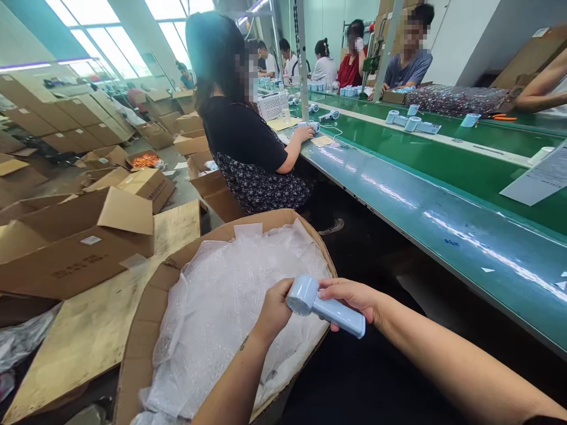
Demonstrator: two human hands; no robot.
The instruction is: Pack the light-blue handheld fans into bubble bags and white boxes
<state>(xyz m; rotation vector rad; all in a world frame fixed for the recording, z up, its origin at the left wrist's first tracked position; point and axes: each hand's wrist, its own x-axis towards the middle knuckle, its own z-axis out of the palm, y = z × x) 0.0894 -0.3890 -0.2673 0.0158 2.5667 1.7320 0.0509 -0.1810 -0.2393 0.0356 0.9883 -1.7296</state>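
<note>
Both of my hands hold a light-blue handheld fan (337,316) with a short round head and a flat handle. My left hand (275,308) grips the round head from its left side. Around the handle, near where it joins the head, the fingers of my right hand (349,293) are closed. The fan is tilted, its handle pointing down to the right. Beneath it stands a large open carton (139,333) filled with clear plastic bubble bags (230,295).
On my right runs a green conveyor table (482,189) with a metal edge, bearing several light-blue fans (411,123). A person in a black top (248,139) sits just ahead. Open cardboard boxes (75,248) and a wooden board (88,324) lie to the left.
</note>
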